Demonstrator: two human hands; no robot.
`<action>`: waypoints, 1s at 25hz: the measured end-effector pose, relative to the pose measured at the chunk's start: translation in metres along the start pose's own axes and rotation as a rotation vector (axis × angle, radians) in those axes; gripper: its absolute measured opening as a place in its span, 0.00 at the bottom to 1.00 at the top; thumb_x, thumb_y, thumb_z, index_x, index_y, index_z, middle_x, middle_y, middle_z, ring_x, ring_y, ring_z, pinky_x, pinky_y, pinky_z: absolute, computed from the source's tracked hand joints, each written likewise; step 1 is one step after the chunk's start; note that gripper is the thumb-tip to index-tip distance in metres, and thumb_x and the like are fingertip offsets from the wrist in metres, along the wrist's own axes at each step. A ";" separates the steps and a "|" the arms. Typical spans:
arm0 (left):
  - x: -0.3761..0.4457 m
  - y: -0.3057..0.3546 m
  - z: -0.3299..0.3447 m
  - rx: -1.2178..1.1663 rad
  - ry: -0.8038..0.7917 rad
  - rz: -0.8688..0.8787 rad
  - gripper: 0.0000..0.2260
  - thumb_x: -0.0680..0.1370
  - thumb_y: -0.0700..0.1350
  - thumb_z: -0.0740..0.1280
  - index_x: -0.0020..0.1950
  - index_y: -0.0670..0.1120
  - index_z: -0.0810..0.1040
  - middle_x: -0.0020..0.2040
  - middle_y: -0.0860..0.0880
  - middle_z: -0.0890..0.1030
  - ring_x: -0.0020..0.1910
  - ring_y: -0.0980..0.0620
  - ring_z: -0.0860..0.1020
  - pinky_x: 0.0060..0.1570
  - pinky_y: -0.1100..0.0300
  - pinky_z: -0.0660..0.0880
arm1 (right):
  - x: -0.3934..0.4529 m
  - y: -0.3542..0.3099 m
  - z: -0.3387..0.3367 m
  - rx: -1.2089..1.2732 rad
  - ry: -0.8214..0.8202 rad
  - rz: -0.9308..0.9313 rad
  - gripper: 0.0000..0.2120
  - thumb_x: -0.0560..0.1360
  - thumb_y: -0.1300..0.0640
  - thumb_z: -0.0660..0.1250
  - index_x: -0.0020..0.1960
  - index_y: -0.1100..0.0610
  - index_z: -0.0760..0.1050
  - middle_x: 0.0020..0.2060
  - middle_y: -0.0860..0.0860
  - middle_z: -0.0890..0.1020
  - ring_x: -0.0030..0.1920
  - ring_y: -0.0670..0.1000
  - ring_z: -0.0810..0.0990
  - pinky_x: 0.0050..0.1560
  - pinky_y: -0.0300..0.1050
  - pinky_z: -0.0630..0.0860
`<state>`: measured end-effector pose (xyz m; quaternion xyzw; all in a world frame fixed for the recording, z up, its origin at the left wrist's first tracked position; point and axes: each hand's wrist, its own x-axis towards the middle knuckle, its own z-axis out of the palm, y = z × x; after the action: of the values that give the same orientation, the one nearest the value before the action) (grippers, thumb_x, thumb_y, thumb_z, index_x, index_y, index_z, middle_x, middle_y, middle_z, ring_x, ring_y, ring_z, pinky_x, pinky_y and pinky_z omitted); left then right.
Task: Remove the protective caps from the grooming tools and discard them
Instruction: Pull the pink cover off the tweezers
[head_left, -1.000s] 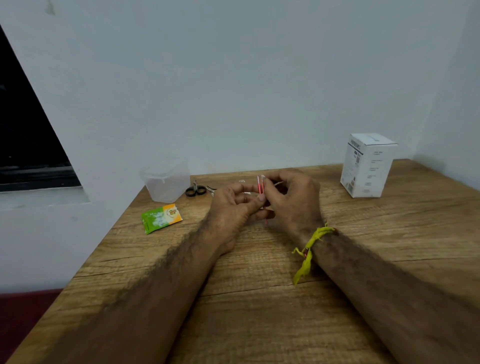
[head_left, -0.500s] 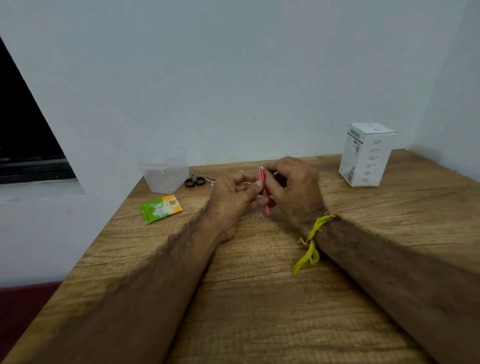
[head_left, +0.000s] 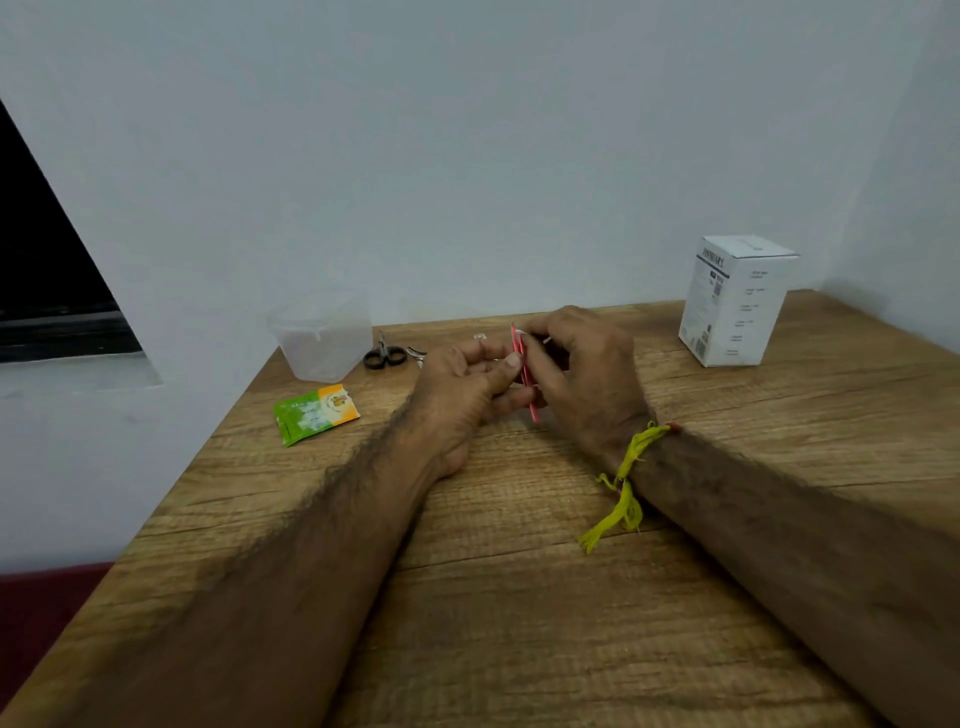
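Note:
A thin pink-red grooming tool (head_left: 525, 374) stands nearly upright between both hands above the wooden table (head_left: 519, 571). My left hand (head_left: 462, 384) pinches its middle with thumb and fingertips. My right hand (head_left: 582, 374) curls round it from the right, fingers near its upper end. Whether a cap sits on the tip is too small to tell. Small black-handled scissors (head_left: 384, 356) and other metal tools (head_left: 418, 354) lie on the table behind my left hand.
A clear plastic container (head_left: 322, 335) stands at the back left near the wall. A green and orange sachet (head_left: 314, 413) lies in front of it. A white carton (head_left: 735, 301) stands at the back right. The table's left edge drops off beside the sachet.
Both hands stay together on the pink tool. The tool now stands more upright and the fingers have shifted slightly along it.

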<state>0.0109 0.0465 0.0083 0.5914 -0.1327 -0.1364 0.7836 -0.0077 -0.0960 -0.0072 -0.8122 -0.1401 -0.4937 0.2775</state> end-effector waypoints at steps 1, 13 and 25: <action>0.000 0.000 0.000 -0.002 -0.013 -0.009 0.04 0.79 0.33 0.67 0.51 0.37 0.81 0.40 0.42 0.85 0.35 0.51 0.85 0.36 0.62 0.83 | -0.002 0.003 -0.002 -0.001 -0.029 -0.030 0.02 0.75 0.65 0.71 0.46 0.61 0.83 0.37 0.53 0.82 0.38 0.49 0.78 0.42 0.40 0.73; 0.000 0.002 0.001 0.027 -0.037 -0.019 0.08 0.78 0.33 0.67 0.57 0.33 0.79 0.43 0.41 0.84 0.36 0.48 0.85 0.33 0.64 0.81 | -0.001 0.011 -0.009 0.012 -0.047 -0.096 0.04 0.75 0.64 0.71 0.47 0.62 0.84 0.38 0.54 0.82 0.39 0.50 0.79 0.41 0.47 0.78; 0.003 -0.002 -0.002 0.061 -0.082 0.013 0.05 0.78 0.36 0.67 0.52 0.38 0.82 0.39 0.43 0.86 0.34 0.50 0.85 0.31 0.62 0.81 | -0.003 0.008 -0.017 0.101 -0.059 -0.095 0.04 0.73 0.65 0.72 0.47 0.63 0.84 0.36 0.53 0.82 0.38 0.50 0.80 0.39 0.48 0.79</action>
<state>0.0141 0.0467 0.0056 0.6079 -0.1726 -0.1513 0.7601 -0.0169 -0.1127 -0.0060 -0.8038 -0.2112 -0.4745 0.2901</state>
